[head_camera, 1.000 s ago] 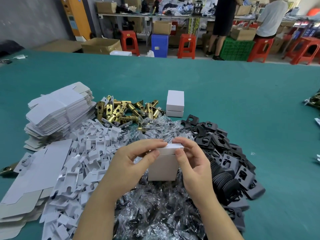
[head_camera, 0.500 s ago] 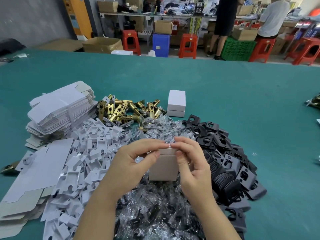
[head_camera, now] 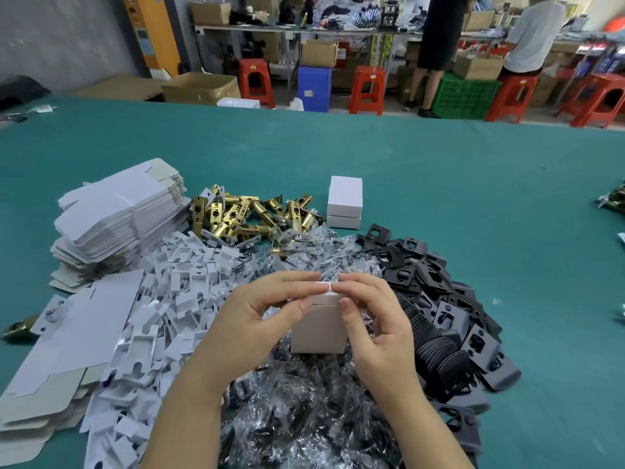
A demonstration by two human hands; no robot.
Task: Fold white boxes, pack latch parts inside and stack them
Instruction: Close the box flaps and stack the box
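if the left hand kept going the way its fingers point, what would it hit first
The left hand points rightward across the top of the white box, so its fingers would first meet the right hand, whose fingertips are almost touching them over the lid. Depth between them is unclear.

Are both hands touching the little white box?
Touching. The head view shows the left hand and right hand pinching the box at its top flap.
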